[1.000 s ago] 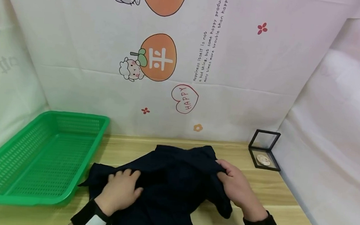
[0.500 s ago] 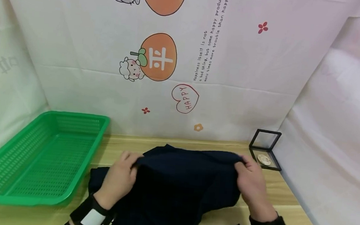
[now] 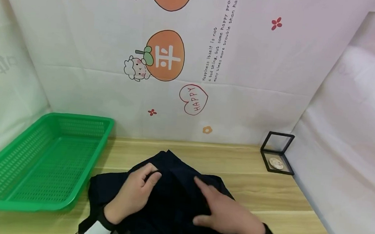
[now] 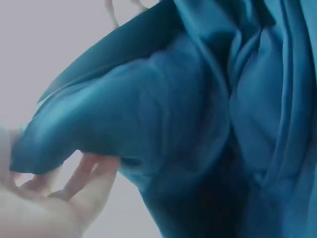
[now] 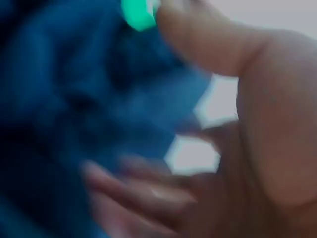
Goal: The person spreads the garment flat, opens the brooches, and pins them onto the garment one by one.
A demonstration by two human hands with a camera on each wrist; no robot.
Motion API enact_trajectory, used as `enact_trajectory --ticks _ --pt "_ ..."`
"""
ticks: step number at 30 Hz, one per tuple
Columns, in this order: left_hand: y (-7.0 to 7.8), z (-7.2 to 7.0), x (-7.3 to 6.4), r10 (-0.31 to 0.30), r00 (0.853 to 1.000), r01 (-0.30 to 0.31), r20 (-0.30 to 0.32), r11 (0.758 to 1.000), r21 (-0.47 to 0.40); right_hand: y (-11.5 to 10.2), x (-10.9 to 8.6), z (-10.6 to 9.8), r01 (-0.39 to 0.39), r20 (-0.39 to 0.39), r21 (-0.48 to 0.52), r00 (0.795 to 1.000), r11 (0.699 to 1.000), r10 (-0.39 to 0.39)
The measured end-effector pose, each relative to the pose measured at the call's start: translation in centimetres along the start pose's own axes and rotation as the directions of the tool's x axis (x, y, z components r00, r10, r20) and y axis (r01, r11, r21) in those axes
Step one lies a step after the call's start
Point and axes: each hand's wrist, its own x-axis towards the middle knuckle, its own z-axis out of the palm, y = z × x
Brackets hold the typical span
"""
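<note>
A dark navy garment lies bunched on the table in the head view; it looks blue in both wrist views. My left hand pinches its upper left part, thumb against curled fingers. In the left wrist view the garment drapes away from the left hand in soft folds. Over the garment's right side my right hand is spread, its thumb apart from the extended fingers. The right wrist view is blurred, with the right hand beside the cloth and nothing gripped between thumb and fingers.
To the left stands a green plastic basket with perforated sides. A small black-framed display case holding a round pale disc sits at the back right of the wooden table. Printed white cloth hangs behind and at both sides.
My right hand has let go of the garment's right edge and moved left over it, fingers spread. The stretched upper edge has slumped into folds. My left hand has shifted slightly right, still pinching cloth.
</note>
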Motion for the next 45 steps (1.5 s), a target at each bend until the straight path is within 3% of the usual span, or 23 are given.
enact_trajectory --ticks 2,4,7,9,13,16,19,21,23,25,26,28,31,33,36,39,41,43,45 --pt "0.1 0.3 -0.1 0.051 0.997 -0.047 0.057 0.997 -0.063 -0.3 0.7 1.0 -0.039 -0.029 -0.096 0.999 0.995 0.037" --pt "0.0 0.3 -0.2 0.068 0.993 -0.057 0.092 0.992 -0.114 -0.2 1.2 1.7 -0.065 -0.106 -0.201 0.993 0.977 0.044" --pt "0.0 0.0 -0.1 0.034 0.997 -0.024 0.071 0.99 -0.137 0.3 1.4 1.3 -0.082 -0.201 -0.272 0.979 0.959 0.026" --pt "0.0 -0.5 0.0 0.007 1.0 -0.004 0.024 0.993 -0.122 0.8 1.4 0.4 -0.115 -0.306 -0.263 0.952 0.958 0.03" --pt "0.0 -1.6 0.6 -0.072 0.997 0.069 -0.028 0.992 -0.105 1.5 1.0 -2.4 -0.195 -0.498 -0.165 0.863 0.967 0.089" --pt "0.2 -2.0 0.7 -0.132 0.991 0.13 -0.007 0.984 -0.121 0.9 0.3 -3.3 -0.204 -0.527 -0.11 0.842 0.973 0.116" --pt "0.4 -2.0 0.7 -0.136 0.991 0.135 0.004 0.982 -0.135 -0.5 -0.1 -2.8 -0.133 -0.554 -0.102 0.831 0.986 0.055" --pt "0.7 -1.9 0.6 -0.12 0.993 0.119 0.005 0.981 -0.155 -1.6 -0.2 -2.1 -0.042 -0.516 -0.133 0.856 0.99 -0.033" --pt "1.0 -1.8 0.6 -0.098 0.995 0.099 0.015 0.98 -0.175 -2.5 0.0 -1.4 0.039 -0.407 -0.173 0.907 0.984 -0.108" --pt "1.6 -1.8 0.6 -0.091 0.995 0.099 0.046 0.972 -0.211 -3.3 0.5 -0.8 0.052 -0.242 -0.172 0.966 0.984 -0.093" --pt "1.9 -1.7 0.5 -0.08 0.994 0.094 0.07 0.97 -0.225 -3.5 0.8 -0.6 0.045 -0.166 -0.17 0.983 0.984 -0.074" --pt "2.4 -1.7 0.5 -0.052 0.99 0.082 0.129 0.967 -0.242 -3.6 1.5 -0.3 0.017 -0.077 -0.174 0.997 0.985 -0.031" --pt "2.8 -1.6 0.3 0.013 0.974 0.045 0.228 0.968 -0.246 -3.3 2.6 -0.2 0.083 -0.093 -0.159 0.991 0.984 -0.099" --pt "2.8 -1.5 0.2 0.084 0.961 -0.032 0.263 0.98 -0.194 -3.1 3.0 -0.3 0.19 -0.165 -0.141 0.963 0.972 -0.212" --pt "2.3 -1.1 0.2 0.215 0.92 -0.196 0.328 0.976 -0.09 -3.3 3.1 -1.0 0.35 -0.328 -0.087 0.874 0.933 -0.359" --pt "1.7 -0.4 0.3 0.3 0.854 -0.325 0.425 0.946 -0.016 -3.6 2.8 -1.8 0.423 -0.49 0.036 0.797 0.905 -0.353" --pt "1.3 0.1 0.5 0.316 0.829 -0.371 0.461 0.928 0.031 -3.6 2.6 -2.4 0.414 -0.556 0.132 0.783 0.901 -0.278" --pt "1.0 0.3 0.6 0.282 0.845 -0.375 0.454 0.918 0.127 -3.4 2.3 -2.9 0.39 -0.601 0.227 0.777 0.892 -0.187" --pt "0.6 0.1 0.6 0.223 0.884 -0.341 0.41 0.908 0.241 -2.9 1.9 -3.6 0.364 -0.632 0.31 0.769 0.878 -0.095"
